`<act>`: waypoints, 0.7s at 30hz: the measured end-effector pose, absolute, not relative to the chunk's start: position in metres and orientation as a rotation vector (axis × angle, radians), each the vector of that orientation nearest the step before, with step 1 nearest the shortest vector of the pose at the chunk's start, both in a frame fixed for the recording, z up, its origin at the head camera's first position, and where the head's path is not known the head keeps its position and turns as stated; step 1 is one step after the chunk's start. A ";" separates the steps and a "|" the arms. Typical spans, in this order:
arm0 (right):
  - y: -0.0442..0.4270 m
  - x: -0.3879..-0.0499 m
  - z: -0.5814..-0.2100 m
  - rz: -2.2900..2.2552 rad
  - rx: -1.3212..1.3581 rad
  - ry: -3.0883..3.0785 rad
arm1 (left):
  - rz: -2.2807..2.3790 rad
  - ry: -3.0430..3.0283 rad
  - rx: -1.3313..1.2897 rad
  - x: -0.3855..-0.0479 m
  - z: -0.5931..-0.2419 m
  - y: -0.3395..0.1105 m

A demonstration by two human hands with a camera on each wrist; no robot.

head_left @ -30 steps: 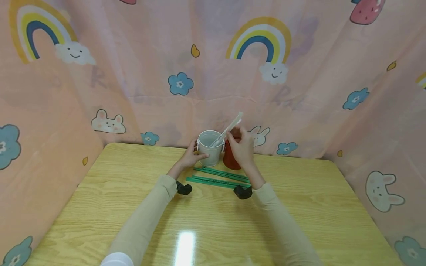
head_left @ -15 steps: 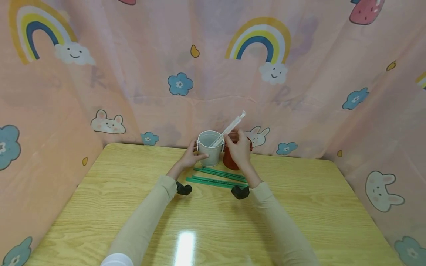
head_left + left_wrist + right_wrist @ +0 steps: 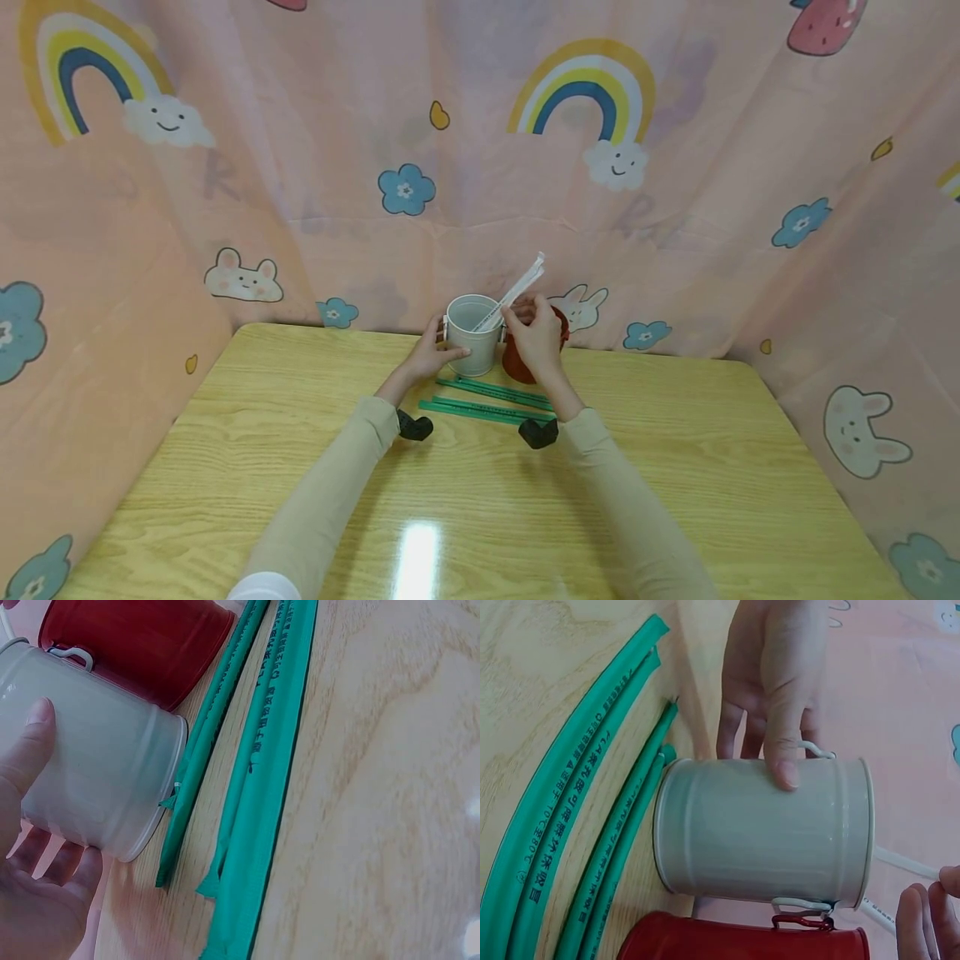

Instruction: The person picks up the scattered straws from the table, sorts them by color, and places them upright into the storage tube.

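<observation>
A small off-white metal bucket (image 3: 472, 354) stands upright near the back edge of the table. My left hand (image 3: 426, 357) holds it from the left, thumb across its front and fingers round the far side, as the left wrist view also shows. White wrapped straws (image 3: 525, 283) lean out of the bucket toward the upper right, their lower ends inside it. At the rim my right hand (image 3: 538, 335) pinches these straws between thumb and fingertips. In the right wrist view, a straw (image 3: 906, 862) shows between the bucket's mouth and the fingers.
A red bucket (image 3: 517, 362) stands close on the white bucket's right, partly behind my right hand. Several green wrapped straws (image 3: 480, 410) with dark printing lie on the table (image 3: 480, 492) before the buckets. A pink patterned curtain (image 3: 480, 217) hangs behind the table.
My right hand has shifted slightly left, toward the bucket's rim, with the white straws. Their upper ends first rose to the right, then dropped back left. The left hand and bucket stayed put.
</observation>
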State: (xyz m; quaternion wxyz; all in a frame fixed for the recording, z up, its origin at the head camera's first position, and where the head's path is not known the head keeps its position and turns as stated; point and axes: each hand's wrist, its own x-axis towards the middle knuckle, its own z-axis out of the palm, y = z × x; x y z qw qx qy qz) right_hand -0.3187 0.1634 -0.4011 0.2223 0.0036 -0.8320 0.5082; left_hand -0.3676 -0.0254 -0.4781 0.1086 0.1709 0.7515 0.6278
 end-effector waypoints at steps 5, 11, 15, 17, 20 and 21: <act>0.165 -0.320 -0.402 1.352 0.000 -2.274 | 1.840 2.216 0.509 -0.368 -0.478 -0.025; 0.167 -0.319 -0.401 1.342 0.044 -2.234 | 1.838 2.225 0.515 -0.367 -0.477 -0.026; 0.170 -0.318 -0.404 1.319 0.135 -2.208 | 1.830 2.236 0.508 -0.367 -0.476 -0.027; 0.173 -0.317 -0.406 1.309 0.196 -2.204 | 1.818 2.254 0.500 -0.366 -0.476 -0.027; 0.179 -0.317 -0.410 1.308 0.280 -2.208 | 1.795 2.287 0.495 -0.365 -0.477 -0.026; 0.181 -0.317 -0.411 1.308 0.300 -2.212 | 1.790 2.297 0.499 -0.365 -0.477 -0.026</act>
